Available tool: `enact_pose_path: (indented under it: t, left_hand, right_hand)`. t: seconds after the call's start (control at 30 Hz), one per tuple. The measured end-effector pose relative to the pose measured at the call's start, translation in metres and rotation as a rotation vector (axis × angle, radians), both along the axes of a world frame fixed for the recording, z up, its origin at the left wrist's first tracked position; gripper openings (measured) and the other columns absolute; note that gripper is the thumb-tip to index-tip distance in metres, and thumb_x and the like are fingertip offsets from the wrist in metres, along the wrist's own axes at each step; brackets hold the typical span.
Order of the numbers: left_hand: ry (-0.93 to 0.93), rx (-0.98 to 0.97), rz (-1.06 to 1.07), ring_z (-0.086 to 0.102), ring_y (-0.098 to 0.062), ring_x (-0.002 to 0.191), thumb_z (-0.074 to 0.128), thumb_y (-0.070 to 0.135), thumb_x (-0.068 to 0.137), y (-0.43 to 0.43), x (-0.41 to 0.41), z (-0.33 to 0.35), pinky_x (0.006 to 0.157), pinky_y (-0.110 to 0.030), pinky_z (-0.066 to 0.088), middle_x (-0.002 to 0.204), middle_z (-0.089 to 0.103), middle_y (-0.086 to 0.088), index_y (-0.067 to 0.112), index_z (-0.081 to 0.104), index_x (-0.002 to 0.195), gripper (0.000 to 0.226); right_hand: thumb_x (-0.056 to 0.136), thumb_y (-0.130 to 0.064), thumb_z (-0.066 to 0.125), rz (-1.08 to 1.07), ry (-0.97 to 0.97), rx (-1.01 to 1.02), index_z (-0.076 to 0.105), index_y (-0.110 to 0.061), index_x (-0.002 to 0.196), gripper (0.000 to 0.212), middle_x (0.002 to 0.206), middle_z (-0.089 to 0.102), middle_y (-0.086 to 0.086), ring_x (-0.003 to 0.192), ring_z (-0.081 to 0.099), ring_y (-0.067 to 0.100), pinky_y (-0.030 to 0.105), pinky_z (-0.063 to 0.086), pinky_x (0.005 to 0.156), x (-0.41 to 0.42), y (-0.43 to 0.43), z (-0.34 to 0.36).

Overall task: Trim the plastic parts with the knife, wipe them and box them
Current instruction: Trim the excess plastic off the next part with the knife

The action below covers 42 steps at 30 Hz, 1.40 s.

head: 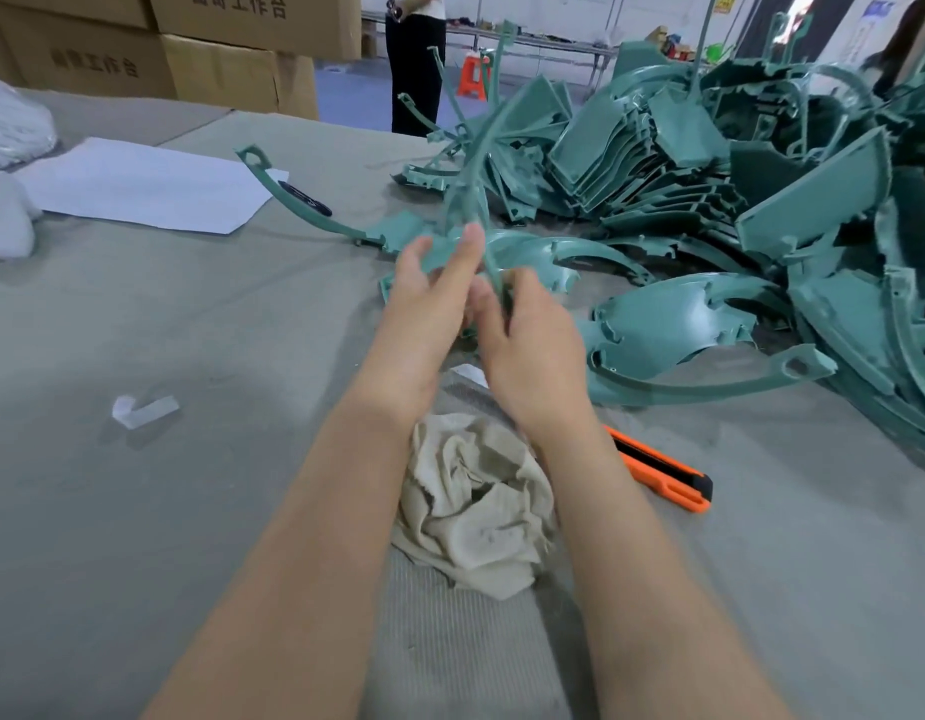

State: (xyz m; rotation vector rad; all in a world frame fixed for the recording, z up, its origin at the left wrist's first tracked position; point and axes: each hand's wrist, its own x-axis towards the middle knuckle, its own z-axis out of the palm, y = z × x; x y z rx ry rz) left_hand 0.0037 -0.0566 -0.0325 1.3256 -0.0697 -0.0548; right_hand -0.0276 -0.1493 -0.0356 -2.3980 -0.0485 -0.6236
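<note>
Both hands share one plastic part: the left hand pinches its base and the right hand has its grip clamped on the lower end. The part's long axis rises up and away from the grip. The knife lies on the worktop, back from the grip beside the right wrist, so the right hand is nearer.

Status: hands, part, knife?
Left hand and right hand both grip one green plastic part, lifted. Orange utility knife lies unused beside rag. Nothing obstructing.
</note>
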Motion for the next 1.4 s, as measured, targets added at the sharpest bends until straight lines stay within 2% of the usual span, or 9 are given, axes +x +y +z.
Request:
enact_pose_path:
  t: [0.1,0.27,0.37,0.47,0.63,0.8,1.03,1.23,1.4]
  left_hand:
    - [0.003,-0.013,0.085,0.060,-0.017,0.114,0.067,0.054,0.075,0.006,0.003,-0.002,0.101,-0.039,0.047,0.121,0.064,-0.006,0.010,0.034,0.143,0.088]
    - [0.010,-0.095,0.275,0.063,-0.003,0.058,0.048,0.020,0.099,0.017,0.011,-0.008,0.051,-0.020,0.044,0.062,0.058,0.007,0.011,0.054,0.093,0.013]
    - [0.002,-0.053,0.350,0.047,-0.005,0.043,0.039,0.021,0.102,0.023,0.013,-0.010,0.044,-0.018,0.037,0.051,0.048,0.009,0.016,0.050,0.074,0.030]
    - [0.002,-0.105,0.388,0.040,-0.007,0.044,0.036,0.022,0.102,0.026,0.015,-0.011,0.041,-0.018,0.031,0.053,0.044,0.007,0.018,0.049,0.077,0.029]
    - [0.079,-0.326,0.349,0.036,-0.007,0.044,0.038,0.021,0.102,0.026,0.014,-0.005,0.040,-0.016,0.029,0.052,0.041,0.007,0.018,0.047,0.077,0.026]
    - [0.127,-0.425,0.268,0.029,-0.007,0.040,0.039,0.027,0.103,0.030,0.007,0.000,0.037,-0.016,0.024,0.052,0.033,0.006,0.018,0.038,0.072,0.032]
    - [0.319,-0.707,-0.116,0.030,-0.003,0.030,0.033,0.019,0.102,0.042,0.004,0.005,0.034,-0.012,0.019,0.041,0.032,0.008,0.007,0.046,0.110,0.020]
    - [0.393,-0.693,-0.295,0.032,-0.003,0.030,0.035,0.018,0.099,0.044,0.000,0.005,0.033,-0.013,0.023,0.042,0.035,0.009,0.007,0.042,0.112,0.018]
    - [0.360,-0.759,-0.201,0.032,-0.003,0.030,0.034,0.020,0.101,0.041,0.003,0.007,0.034,-0.013,0.021,0.042,0.033,0.007,0.001,0.049,0.104,0.024]
  right_hand:
    - [0.105,-0.036,0.031,0.080,0.100,-0.102,0.041,-0.013,0.088,0.030,0.087,0.052,0.005,0.081,0.049,0.027,0.035,0.028,0.066,-0.003,0.004,0.001]
    - [0.100,-0.031,0.047,0.359,0.240,-0.229,0.057,-0.012,0.093,0.023,0.087,0.056,0.001,0.085,0.052,0.023,0.035,0.038,0.073,-0.016,0.009,0.012]
    - [0.093,-0.043,0.057,0.300,0.394,-0.120,0.066,-0.015,0.091,0.030,0.085,0.068,-0.002,0.083,0.062,0.016,0.033,0.049,0.076,-0.020,-0.016,0.023]
    - [0.086,-0.043,0.068,0.019,0.587,-0.266,0.062,-0.011,0.097,0.035,0.097,0.067,0.006,0.092,0.062,0.024,0.037,0.051,0.081,-0.024,-0.057,0.029]
    - [0.085,-0.038,0.069,0.032,0.862,-0.421,0.060,-0.011,0.117,0.043,0.116,0.063,0.010,0.106,0.059,0.028,0.039,0.050,0.090,-0.023,-0.055,0.021]
    - [0.088,-0.040,0.066,0.042,0.740,-0.303,0.067,-0.005,0.106,0.039,0.107,0.067,0.019,0.100,0.063,0.033,0.041,0.051,0.085,-0.019,-0.058,0.017]
    - [0.098,-0.038,0.052,-0.111,0.060,0.615,0.060,-0.008,0.083,0.034,0.079,0.068,0.011,0.064,0.068,0.011,0.044,0.057,0.078,-0.010,-0.060,0.019]
    - [0.096,-0.038,0.056,-0.191,0.138,0.365,0.028,-0.018,0.060,0.050,0.056,0.029,-0.002,0.052,0.028,0.016,0.030,0.024,0.050,-0.002,-0.061,0.007]
    - [0.094,-0.040,0.057,-0.203,0.166,0.181,0.048,-0.012,0.075,0.036,0.062,0.043,-0.003,0.059,0.041,0.017,0.031,0.030,0.053,0.000,-0.051,0.000]
